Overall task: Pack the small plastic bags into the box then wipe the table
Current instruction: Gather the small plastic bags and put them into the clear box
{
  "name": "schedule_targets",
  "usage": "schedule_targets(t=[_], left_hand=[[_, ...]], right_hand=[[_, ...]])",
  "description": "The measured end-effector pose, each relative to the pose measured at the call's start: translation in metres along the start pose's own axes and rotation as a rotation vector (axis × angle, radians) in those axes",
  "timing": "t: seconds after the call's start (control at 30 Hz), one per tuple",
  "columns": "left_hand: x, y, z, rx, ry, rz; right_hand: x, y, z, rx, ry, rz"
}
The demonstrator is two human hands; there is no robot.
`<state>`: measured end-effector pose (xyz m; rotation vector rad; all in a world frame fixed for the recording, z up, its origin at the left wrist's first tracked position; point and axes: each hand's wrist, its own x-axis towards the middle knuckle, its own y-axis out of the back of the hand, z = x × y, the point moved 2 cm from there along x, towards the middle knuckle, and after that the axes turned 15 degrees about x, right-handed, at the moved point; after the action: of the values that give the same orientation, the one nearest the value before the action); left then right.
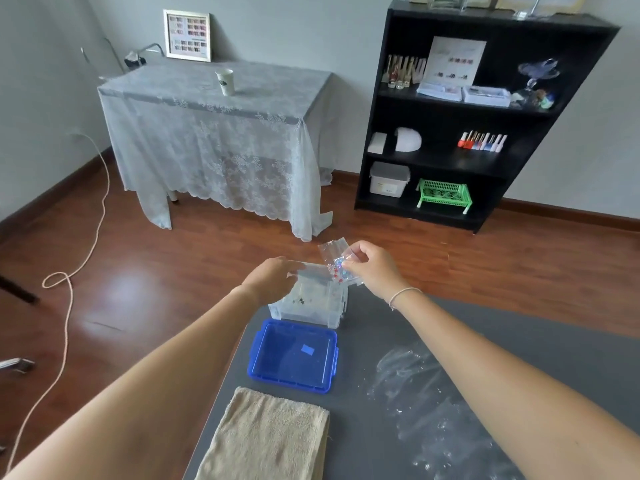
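Observation:
A clear plastic box stands open at the far edge of the dark grey table, with small bags inside. My right hand pinches a small clear plastic bag of red and blue bits above the box's right rim. My left hand rests on the box's left rim, fingers curled over the edge. The blue lid lies upside down just in front of the box. A folded beige towel lies at the near edge. White powdery smears cover the table's right half.
Beyond the table is a wooden floor with a loose cord. A lace-covered table with a paper cup stands at the back. A black shelf unit stands at the right wall.

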<state>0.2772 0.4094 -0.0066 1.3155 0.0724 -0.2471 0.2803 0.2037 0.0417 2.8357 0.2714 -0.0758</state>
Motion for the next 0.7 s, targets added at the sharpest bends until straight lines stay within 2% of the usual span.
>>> schedule_targets(t=[0.07,0.2,0.43,0.7], left_hand=[[-0.003,0.001,-0.006,0.076,-0.001,0.072],[-0.013,0.005,-0.022,0.049,0.017,0.169],[-0.04,-0.003,-0.042,0.016,-0.009,0.178],[-0.059,-0.015,-0.044,-0.112,0.019,0.268]], right_hand=[[0.003,-0.007,0.002,-0.054,-0.004,-0.046],[0.01,-0.028,0.004,-0.18,0.042,-0.148],[0.016,-0.064,0.019,-0.42,0.025,-0.344],[0.007,-0.059,0.033,-0.591,0.166,-0.237]])
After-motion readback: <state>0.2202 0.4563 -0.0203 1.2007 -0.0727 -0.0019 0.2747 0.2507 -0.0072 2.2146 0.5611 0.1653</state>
